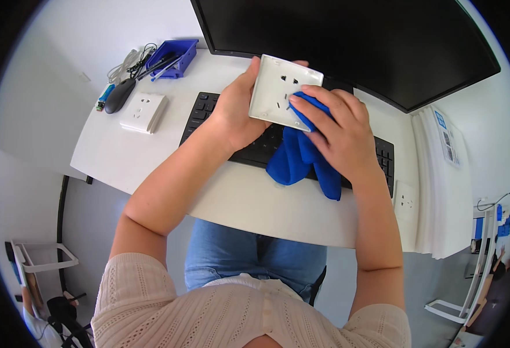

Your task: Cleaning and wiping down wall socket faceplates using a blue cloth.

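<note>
My left hand (236, 110) grips a white square wall socket plate (269, 95) by its left edge, above the keyboard. The plate is tilted, with its raised rim and dark slots toward me. Bunched in my right hand (347, 130) is a blue cloth (292, 159), and my fingers press one fold of it against the plate's lower right part. The rest of the cloth hangs over the black keyboard (249, 153). Most of the left hand's fingers are hidden behind the plate.
A black monitor (347, 40) stands behind my hands. At the left lie stacked white socket plates (143, 110), a black mouse (120, 95) and a blue bin (190, 55) with tools. Another socket plate (404, 200) and a tall white stack (437, 174) are at the right.
</note>
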### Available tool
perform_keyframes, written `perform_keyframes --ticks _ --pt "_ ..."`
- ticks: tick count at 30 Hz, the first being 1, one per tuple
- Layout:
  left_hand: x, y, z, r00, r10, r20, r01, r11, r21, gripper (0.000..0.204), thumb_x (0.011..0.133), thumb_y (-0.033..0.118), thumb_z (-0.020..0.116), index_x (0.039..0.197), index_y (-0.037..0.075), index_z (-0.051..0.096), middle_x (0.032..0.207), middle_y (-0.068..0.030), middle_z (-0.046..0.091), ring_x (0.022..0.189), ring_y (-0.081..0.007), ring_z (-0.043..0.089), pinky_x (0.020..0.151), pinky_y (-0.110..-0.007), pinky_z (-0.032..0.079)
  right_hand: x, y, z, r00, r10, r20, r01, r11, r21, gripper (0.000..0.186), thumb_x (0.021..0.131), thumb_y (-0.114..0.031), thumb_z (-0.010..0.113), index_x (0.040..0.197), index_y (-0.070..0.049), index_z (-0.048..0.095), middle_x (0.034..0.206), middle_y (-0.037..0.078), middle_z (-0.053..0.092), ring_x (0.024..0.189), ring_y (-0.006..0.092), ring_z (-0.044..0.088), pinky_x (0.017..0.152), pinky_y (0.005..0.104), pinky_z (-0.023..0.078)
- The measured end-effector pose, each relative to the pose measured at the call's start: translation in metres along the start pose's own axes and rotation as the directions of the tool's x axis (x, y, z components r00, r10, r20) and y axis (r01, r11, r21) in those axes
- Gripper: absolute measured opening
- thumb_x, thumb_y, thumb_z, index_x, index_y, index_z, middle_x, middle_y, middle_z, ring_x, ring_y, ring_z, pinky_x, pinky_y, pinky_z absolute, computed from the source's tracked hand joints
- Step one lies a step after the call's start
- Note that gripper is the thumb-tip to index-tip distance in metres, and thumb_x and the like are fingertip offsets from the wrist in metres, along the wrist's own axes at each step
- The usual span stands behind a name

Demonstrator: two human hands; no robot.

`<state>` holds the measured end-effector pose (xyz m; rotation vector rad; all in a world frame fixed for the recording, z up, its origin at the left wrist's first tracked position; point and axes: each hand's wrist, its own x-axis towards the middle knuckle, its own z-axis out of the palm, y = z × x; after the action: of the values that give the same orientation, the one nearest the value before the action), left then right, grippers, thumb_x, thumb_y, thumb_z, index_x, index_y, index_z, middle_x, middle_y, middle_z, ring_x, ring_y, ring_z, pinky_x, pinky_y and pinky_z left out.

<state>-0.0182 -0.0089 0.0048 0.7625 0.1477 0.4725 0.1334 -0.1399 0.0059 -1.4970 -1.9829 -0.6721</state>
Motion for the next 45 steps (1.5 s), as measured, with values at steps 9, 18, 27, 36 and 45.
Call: perform_keyframes --ticks 9,18,27,36,45 --pt "0.003 -0.005 -0.001 0.975 0.222 0.013 -0.192 0.809 0.556 0.057 0.102 0.038 0.044 0.141 -0.003 0.042 0.135 -0.0185 0.052 0.124 -0.0276 0.051 0.103 -0.041 0.042 -0.013 0.028 -0.011 0.866 0.482 -0.136 -0.365 0.793 0.488 0.028 0.091 -0.028 0.068 0.097 0.000 0.064 0.090 0.011 0.064 0.081 0.0246 0.063 0.072 0.0317 0.049" --pt "-0.008 -0.013 0.010 0.998 0.053 0.042 -0.065 0.921 0.385 0.027 0.096 0.014 0.061 0.119 0.000 0.063 0.097 -0.0066 0.069 0.086 -0.0130 0.064 0.077 -0.027 0.053 -0.022 0.044 0.006 0.446 0.887 0.119 -0.703 0.265 0.660 0.045 0.102 -0.044 0.045 0.103 -0.004 0.066 0.082 0.005 0.065 0.079 0.0173 0.064 0.073 0.0268 0.049" --pt "-0.011 -0.018 0.006 0.994 0.092 -0.051 -0.078 0.969 0.233 0.029 0.097 0.019 0.059 0.118 -0.001 0.061 0.102 -0.0082 0.069 0.092 -0.0149 0.067 0.084 -0.028 0.055 0.002 -0.024 -0.002 0.991 0.079 0.106 -0.062 0.985 -0.159 0.065 0.085 -0.046 0.064 0.140 -0.014 0.051 0.149 0.007 0.044 0.141 0.0307 0.036 0.116 0.0528 0.022" --pt "-0.019 -0.037 0.008 0.988 -0.146 0.046 0.139 0.982 0.125 0.016 0.093 0.009 0.061 0.105 0.000 0.069 0.092 -0.0075 0.070 0.076 -0.0099 0.067 0.070 -0.025 0.057 -0.001 -0.019 0.001 0.979 0.181 -0.093 -0.194 0.967 -0.164 0.065 0.085 -0.069 0.045 0.136 -0.031 0.055 0.144 0.003 0.047 0.133 0.0384 0.039 0.107 0.0645 0.024" --pt "-0.017 -0.036 0.014 0.986 -0.129 0.110 0.074 0.911 0.406 0.018 0.091 0.002 0.063 0.107 -0.002 0.070 0.093 -0.0076 0.072 0.079 -0.0110 0.068 0.074 -0.025 0.056 -0.022 0.027 -0.006 0.892 0.393 -0.226 -0.409 0.912 -0.030 0.020 0.089 -0.026 0.064 0.094 -0.007 0.067 0.081 0.014 0.065 0.070 0.0331 0.063 0.064 0.0408 0.049"
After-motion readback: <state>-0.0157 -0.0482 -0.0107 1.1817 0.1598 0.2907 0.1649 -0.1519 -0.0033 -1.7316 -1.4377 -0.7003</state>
